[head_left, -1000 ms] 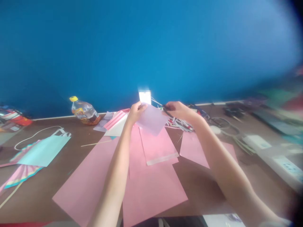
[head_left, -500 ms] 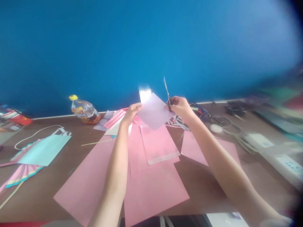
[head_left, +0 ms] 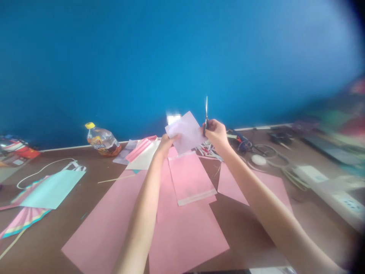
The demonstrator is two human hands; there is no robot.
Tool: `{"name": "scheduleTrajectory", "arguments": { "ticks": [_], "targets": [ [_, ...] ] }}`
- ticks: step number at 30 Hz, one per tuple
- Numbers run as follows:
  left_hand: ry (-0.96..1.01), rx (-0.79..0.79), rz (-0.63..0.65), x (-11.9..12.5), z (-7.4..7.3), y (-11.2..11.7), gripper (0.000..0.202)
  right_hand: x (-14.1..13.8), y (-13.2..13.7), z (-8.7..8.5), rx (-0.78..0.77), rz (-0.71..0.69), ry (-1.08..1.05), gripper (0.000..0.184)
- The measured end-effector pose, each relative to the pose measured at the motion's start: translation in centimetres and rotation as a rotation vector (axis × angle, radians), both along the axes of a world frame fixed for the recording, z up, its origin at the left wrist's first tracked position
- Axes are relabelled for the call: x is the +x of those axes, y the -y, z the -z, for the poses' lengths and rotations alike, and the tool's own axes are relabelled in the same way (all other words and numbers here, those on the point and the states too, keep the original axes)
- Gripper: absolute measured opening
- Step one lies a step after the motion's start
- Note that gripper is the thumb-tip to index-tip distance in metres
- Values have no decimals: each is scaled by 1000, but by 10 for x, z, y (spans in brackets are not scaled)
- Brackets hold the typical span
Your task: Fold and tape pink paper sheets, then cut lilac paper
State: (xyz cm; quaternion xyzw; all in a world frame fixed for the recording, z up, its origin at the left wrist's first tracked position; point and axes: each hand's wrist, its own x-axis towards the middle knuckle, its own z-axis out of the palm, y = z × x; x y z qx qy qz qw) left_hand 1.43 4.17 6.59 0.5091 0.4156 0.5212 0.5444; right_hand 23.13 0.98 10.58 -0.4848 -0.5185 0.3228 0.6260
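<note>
My left hand [head_left: 168,142] pinches the left side of a pale lilac sheet of paper [head_left: 188,131], held up over the table. In my right hand [head_left: 215,131] is a pair of scissors [head_left: 206,112], its blades pointing up and looking nearly closed. The right fingers are close to the sheet's right edge; whether they touch it I cannot tell. Below the lilac sheet lies a small pink paper piece [head_left: 192,177] with a whitish strip along its near edge. Large pink sheets [head_left: 188,236] spread out under my forearms.
A bottle with a yellow cap [head_left: 104,141] leans at the back left. Folded pink striped paper [head_left: 139,148] and paper scraps [head_left: 211,148] lie behind my hands. A light-blue paper piece [head_left: 54,188] rests at left; cables [head_left: 273,154] and a white power strip [head_left: 336,190] at right.
My left hand has shifted right and its thumb now lies over the lilac sheet, which has turned. The scissors have swung more upright and moved slightly right.
</note>
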Motion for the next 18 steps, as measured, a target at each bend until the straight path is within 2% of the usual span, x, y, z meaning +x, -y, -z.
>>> {"name": "scheduleTrajectory", "arguments": {
  "ticks": [2,4,7,9,12,15,18],
  "targets": [
    [-29,5,-85,-3,-1,-2,46,-2,2,0,-54,-44,5,28],
    [29,26,-145,-6,-3,-3,45,-5,5,2,-116,-103,6,29],
    [151,8,-96,-9,-5,-4,45,-11,7,7,-150,-145,37,26],
    [176,-86,-55,-11,-3,-7,44,-14,7,12,-140,-123,88,22],
    [162,-202,-70,-12,3,-12,43,-16,2,22,-111,-22,196,18],
    [126,-187,-36,-10,8,-14,42,-16,-4,31,-83,68,262,17],
    [77,-179,-13,-8,16,-12,43,-17,-7,39,-78,47,233,16]
  ]
}}
